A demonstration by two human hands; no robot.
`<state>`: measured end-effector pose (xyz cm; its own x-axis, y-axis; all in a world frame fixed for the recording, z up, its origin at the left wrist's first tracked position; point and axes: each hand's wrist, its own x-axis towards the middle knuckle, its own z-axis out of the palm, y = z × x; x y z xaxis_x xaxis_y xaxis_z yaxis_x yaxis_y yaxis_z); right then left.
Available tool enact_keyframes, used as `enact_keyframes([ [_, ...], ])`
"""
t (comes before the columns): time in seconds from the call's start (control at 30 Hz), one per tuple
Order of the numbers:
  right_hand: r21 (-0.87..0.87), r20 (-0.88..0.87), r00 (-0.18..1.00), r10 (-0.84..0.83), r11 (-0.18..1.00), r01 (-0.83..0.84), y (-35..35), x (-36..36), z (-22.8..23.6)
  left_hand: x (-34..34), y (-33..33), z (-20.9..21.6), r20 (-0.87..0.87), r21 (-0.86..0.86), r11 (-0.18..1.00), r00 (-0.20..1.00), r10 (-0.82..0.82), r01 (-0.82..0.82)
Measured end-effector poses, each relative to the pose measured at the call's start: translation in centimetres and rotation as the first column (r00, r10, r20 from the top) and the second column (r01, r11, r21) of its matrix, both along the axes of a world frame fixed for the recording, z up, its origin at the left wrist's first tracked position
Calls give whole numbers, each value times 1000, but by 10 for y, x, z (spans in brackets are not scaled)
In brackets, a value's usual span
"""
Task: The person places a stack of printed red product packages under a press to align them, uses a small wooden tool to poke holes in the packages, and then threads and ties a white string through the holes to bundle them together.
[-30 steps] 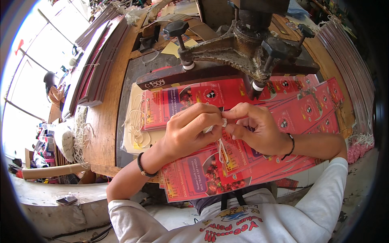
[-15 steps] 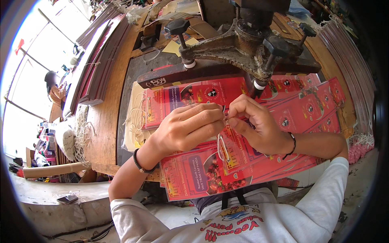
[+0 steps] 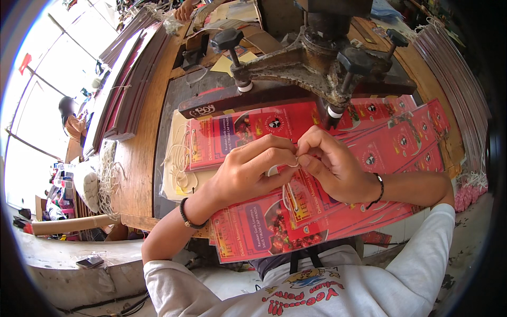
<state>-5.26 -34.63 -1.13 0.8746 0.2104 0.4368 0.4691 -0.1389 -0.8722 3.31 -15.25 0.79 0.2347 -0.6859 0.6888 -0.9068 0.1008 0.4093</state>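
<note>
I have both hands at frame centre: left hand [image 3: 248, 171] and right hand [image 3: 330, 169] each pinch the white string [image 3: 288, 187] tight, fingertips nearly touching, keeping its loop taut above the red cards [image 3: 274, 227] fanned below the press [image 3: 311, 68].

So the thing being worked on is a thin white string [image 3: 288, 182], pinched right where the fingertips of the left hand [image 3: 248, 174] and right hand [image 3: 330, 169] meet. It curls in a small loop at the pinch, then hangs down in a longer loop over the top red printed card [image 3: 274, 232]. That card is glossy red with a food photo on it, lying flat and tilted on a fanned stack of the same cards, nearest the person.
</note>
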Motion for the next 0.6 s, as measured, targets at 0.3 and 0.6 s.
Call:
enact_keyframes([
  [0.3,42,-21,999,-40,998,41,2,-2,-7,3,4,2,-81,48,998,996,-46,50],
  [0.6,-46,-27,1000,-15,999,14,0,-1,5,7,7,-1,132,38,999,990,-41,37],
])
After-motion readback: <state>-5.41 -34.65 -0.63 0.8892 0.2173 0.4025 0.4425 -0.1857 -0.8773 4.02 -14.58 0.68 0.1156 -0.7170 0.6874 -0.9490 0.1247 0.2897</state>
